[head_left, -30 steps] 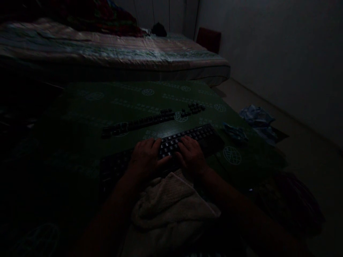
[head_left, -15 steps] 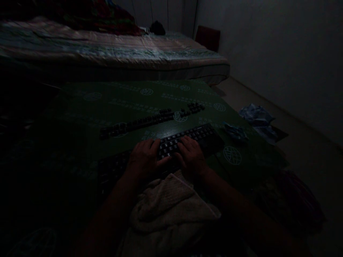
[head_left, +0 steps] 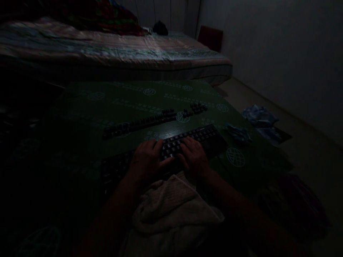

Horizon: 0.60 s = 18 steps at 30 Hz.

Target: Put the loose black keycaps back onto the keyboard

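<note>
A black keyboard (head_left: 206, 137) lies slanted on a green printed mat (head_left: 107, 103). My left hand (head_left: 146, 160) rests on its middle, fingers curled down onto the keys and thumb pointing right; what it grips is hidden. My right hand (head_left: 194, 157) lies just to the right, its fingers stretched over the keys. Beyond the keyboard, a long row of loose black keycaps (head_left: 139, 123) and a smaller cluster of keycaps (head_left: 197, 108) sit on the mat. A pale towel (head_left: 171, 207) is bunched between my forearms, below the keyboard.
The room is very dark. A bed (head_left: 120, 53) with a striped cover runs along the back. Crumpled blue material (head_left: 258, 117) lies on the floor at right, a smaller blue scrap (head_left: 238, 132) on the mat's right edge. A wall stands at right.
Both hands stay on the keyboard with hardly any movement. The whole view has shifted a little.
</note>
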{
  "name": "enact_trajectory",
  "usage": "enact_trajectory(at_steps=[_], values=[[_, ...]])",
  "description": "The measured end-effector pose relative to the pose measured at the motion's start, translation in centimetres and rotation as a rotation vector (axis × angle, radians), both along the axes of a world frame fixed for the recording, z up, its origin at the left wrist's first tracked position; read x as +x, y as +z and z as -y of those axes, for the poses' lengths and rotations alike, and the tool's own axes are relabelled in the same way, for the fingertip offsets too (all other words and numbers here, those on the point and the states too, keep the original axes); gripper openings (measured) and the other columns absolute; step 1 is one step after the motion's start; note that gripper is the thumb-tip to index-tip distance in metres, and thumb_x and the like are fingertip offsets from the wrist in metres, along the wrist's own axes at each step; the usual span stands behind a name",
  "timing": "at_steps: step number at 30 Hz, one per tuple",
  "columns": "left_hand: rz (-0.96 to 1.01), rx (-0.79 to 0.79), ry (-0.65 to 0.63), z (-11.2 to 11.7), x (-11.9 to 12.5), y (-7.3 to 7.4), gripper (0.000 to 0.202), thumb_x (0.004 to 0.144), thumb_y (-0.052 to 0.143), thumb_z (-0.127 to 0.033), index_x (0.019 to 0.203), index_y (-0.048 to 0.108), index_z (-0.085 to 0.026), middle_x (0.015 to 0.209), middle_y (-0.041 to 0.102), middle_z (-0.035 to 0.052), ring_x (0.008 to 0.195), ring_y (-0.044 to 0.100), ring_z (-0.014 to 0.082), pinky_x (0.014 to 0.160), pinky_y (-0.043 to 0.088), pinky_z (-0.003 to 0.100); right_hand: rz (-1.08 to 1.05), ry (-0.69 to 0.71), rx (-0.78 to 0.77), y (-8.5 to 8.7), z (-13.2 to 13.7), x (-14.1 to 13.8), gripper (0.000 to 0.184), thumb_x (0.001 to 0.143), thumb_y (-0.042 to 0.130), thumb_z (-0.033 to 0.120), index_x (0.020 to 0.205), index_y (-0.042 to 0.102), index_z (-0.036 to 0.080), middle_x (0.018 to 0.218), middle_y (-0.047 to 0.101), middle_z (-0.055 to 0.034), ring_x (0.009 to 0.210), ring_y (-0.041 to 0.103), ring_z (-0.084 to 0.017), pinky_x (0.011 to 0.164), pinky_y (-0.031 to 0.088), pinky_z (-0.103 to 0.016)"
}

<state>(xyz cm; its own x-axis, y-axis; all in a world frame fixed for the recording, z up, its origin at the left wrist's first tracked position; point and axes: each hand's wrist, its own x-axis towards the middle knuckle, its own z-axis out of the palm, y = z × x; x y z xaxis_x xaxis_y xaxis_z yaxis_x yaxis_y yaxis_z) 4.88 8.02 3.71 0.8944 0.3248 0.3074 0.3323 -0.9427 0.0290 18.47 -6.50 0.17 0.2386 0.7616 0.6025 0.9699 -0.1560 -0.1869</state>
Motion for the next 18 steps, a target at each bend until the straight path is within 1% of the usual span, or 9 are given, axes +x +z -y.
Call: enact_trajectory(at_steps=[6,10,14,18], values=[[-0.017,-0.046,0.022,0.37,-0.23,0.46,0.061,0.080,0.057,-0.060,0.115,0.055,-0.011,0.104,0.061,0.0148,0.097,0.057,0.0313,0.085,0.046,0.042,0.041,-0.011,0.037,-0.26,0.08,-0.24,0.031,0.093,0.046,0.030,0.110,0.062,0.009,0.120,0.061,-0.0187,0.122,0.048,-0.029,0.100,0.040,-0.047],[-0.005,-0.069,0.036,0.63,-0.48,0.41,0.060,0.081,0.056,-0.061,0.115,0.055,-0.011,0.102,0.061,0.0147,0.097,0.057,0.0306,0.086,0.046,0.042,0.082,0.003,0.074,-0.48,0.12,-0.31,0.028,0.091,0.049,0.028,0.108,0.062,0.009,0.117,0.063,-0.0190,0.119,0.051,-0.030,0.098,0.043,-0.048],[0.003,-0.095,0.048,0.78,-0.78,0.31,0.061,0.078,0.061,-0.059,0.116,0.055,-0.011,0.103,0.060,0.0140,0.097,0.056,0.0306,0.086,0.046,0.043,0.102,0.015,0.070,-0.58,0.21,-0.32,0.027,0.091,0.051,0.026,0.109,0.060,0.008,0.117,0.062,-0.0191,0.119,0.052,-0.031,0.097,0.044,-0.048],[-0.003,-0.137,0.058,0.97,-0.95,0.61,0.060,0.077,0.064,-0.057,0.117,0.054,-0.012,0.103,0.060,0.0129,0.096,0.056,0.0300,0.086,0.046,0.043,0.109,0.016,0.077,-0.41,0.34,-0.45,0.026,0.091,0.049,0.024,0.109,0.059,0.009,0.116,0.062,-0.0196,0.118,0.052,-0.031,0.094,0.046,-0.049]])
